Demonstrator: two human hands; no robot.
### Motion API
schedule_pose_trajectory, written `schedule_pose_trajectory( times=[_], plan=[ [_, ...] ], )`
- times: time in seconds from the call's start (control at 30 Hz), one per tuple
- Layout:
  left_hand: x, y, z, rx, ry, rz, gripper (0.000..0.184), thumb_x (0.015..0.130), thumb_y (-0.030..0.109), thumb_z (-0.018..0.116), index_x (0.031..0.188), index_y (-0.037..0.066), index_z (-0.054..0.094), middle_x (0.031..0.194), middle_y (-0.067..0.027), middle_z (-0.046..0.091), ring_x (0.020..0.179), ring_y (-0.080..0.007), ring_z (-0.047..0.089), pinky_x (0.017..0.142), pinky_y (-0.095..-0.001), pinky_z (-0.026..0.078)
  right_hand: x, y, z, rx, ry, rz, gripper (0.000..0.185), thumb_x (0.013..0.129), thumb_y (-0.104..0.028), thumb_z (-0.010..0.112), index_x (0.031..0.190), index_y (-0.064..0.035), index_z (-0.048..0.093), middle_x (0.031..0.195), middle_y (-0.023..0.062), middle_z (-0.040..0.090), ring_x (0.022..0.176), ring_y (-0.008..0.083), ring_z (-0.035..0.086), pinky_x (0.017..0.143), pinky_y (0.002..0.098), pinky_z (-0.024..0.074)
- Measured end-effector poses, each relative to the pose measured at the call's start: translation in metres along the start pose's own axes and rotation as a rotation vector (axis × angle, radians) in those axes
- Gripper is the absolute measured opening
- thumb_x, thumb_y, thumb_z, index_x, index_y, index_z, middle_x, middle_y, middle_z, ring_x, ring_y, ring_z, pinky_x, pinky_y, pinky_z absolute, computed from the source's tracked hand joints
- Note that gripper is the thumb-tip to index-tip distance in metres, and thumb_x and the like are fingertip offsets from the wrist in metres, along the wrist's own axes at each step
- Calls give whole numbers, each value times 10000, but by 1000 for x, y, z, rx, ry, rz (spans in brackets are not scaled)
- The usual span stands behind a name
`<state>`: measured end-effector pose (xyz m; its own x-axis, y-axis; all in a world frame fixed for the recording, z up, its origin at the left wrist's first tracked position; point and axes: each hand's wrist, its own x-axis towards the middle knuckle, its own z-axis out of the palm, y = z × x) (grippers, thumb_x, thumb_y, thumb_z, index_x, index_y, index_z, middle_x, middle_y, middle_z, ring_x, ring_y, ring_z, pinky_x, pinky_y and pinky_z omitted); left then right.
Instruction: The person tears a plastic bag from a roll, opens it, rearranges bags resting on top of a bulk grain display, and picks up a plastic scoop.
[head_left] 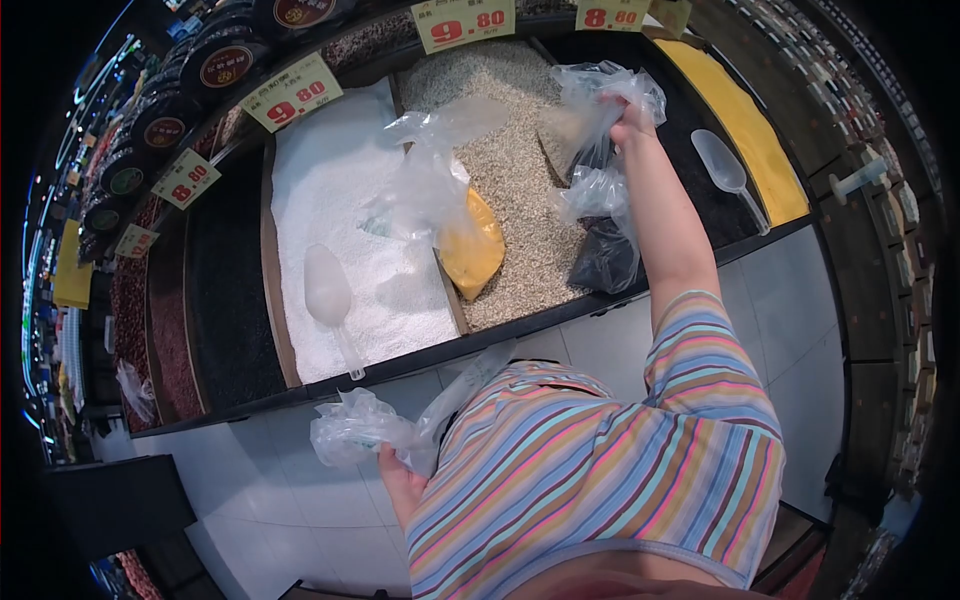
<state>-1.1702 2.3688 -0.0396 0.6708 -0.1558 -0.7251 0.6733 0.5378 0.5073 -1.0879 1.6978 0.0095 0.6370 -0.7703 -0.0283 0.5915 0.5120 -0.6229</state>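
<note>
Yellow bag (474, 250) and black bag (605, 257) lie filled near the bin's (530, 321) front edge; left hand (402, 485) and right hand (630, 122) clutch clear plastic (362, 430), filling unconfirmed.

Through the head camera I see the right arm (672, 215) extended into the frame's upper right, the right hand (630, 120) curled; the left hand (402, 487), partly hidden, sits lower, left of centre.

I note 1 top (600, 470), multicol., diag. stripes: pink, aqua, blue, tan, maroon. R sleeve (705, 350): short, loose cut, same patt. Neckband (610, 546): rounded, plain blue-grey, contrast w/ stripes. R forearm (672, 220): bare.
</note>
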Motion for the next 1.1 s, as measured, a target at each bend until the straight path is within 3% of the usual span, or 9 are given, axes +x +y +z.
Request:
schedule_pose_trajectory(
  times=[0.23,0.57,0.67,0.7,0.87,0.9,0.97,1.0,1.1],
  plan=[
    [-8,-3,8,-15,15,21,408,766,248,631,1106,54,516,1026,-108,598,946,-264,596,814,-440,516,10,-16,35,-22,-82,-111,78,772,-116,576,711,-74,550,689,72,550,687,242,538,761,420,470],
    [-14,-6,17,-115,3,11,336,779,200,614,1064,40,533,991,-104,610,919,-256,606,793,-431,523,15,-16,22,-128,-218,-107,99,783,-173,606,764,-83,569,737,61,575,732,216,557,751,381,473],
    [-5,-6,7,-99,-4,1,332,777,182,610,1069,41,536,994,-103,607,918,-251,605,792,-429,520,-13,-1,23,-399,-254,-75,127,767,-208,636,767,-99,572,742,55,576,753,212,568,761,375,470],
    [-7,-5,12,-105,0,-9,330,775,170,608,1072,43,537,994,-103,606,916,-248,605,793,-427,519,-15,-1,21,-582,-260,-46,159,746,-199,645,853,-86,610,780,46,599,709,176,570,701,316,467],
    [4,-2,0,-164,-103,-13,337,753,95,602,1079,42,536,986,-100,598,910,-245,604,788,-409,515,-18,-9,12,-1371,-176,74,228,756,-201,644,941,-69,624,813,55,612,727,161,569,686,301,469],
    [-2,0,11,-163,-134,5,337,747,78,601,1076,40,534,981,-96,598,910,-246,604,786,-405,514,-31,-18,25,-1689,-302,36,307,773,-204,635,1033,-41,609,878,64,628,770,154,572,701,302,471],
    [-16,2,29,-66,-60,125,333,743,56,598,1068,24,529,970,-101,595,909,-242,605,772,-396,517,-44,-31,26,-1875,-469,-147,372,742,-179,645,1077,-30,580,1003,151,645,925,309,617,794,363,463],
    [-14,2,25,-79,-84,103,329,744,50,595,1065,19,528,963,-102,594,900,-239,607,765,-393,518,-80,-38,66,-2031,-438,-142,448,713,-158,672,1130,-39,560,1065,183,618,1029,348,573,854,383,440],
    [-8,3,20,-115,-140,48,324,745,30,590,1061,1,523,946,-108,593,873,-234,614,745,-384,524,-116,-50,86,-2033,-410,-352,555,724,-128,686,1244,-75,499,1158,176,574,1097,319,538,922,364,412]
  ],
)
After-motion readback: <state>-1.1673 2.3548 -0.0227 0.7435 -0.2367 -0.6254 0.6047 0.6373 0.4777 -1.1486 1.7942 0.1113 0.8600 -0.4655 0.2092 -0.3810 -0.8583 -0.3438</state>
